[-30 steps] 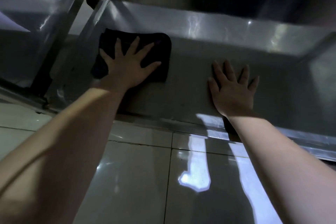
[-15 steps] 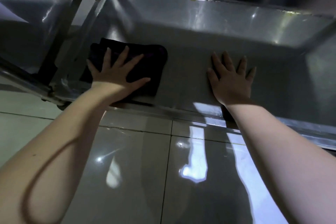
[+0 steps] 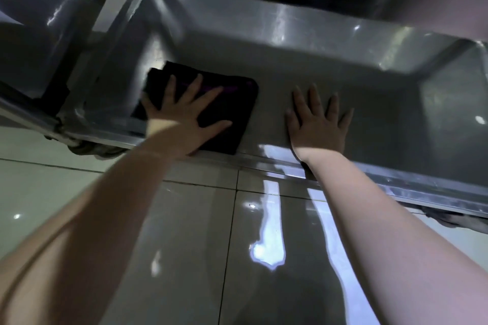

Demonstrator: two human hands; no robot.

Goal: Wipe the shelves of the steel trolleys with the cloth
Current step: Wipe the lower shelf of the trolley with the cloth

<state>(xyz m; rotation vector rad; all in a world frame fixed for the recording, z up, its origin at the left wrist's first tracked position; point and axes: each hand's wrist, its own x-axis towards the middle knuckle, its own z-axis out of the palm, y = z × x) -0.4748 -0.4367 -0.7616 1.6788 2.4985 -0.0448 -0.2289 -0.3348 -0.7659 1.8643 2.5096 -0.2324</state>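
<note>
A folded black cloth [image 3: 232, 116] lies flat on the low shelf [image 3: 383, 103] of a steel trolley, near the shelf's left end and against its front lip. My left hand [image 3: 182, 116] presses flat on the cloth with fingers spread, covering its left half. My right hand [image 3: 317, 124] rests palm down on the bare steel to the right of the cloth, fingers apart, holding nothing. A higher shelf overhangs the top of the view and hides the back of the trolley.
The shelf has raised walls at the back [image 3: 264, 21] and right [image 3: 454, 87]. A second steel trolley [image 3: 39, 42] stands close on the left. A caster wheel [image 3: 89, 149] sits under the front left corner. Glossy floor tiles [image 3: 184, 219] lie below.
My left hand has slid the cloth from the back left of the shelf toward the front lip. My right hand has stayed planted on the steel.
</note>
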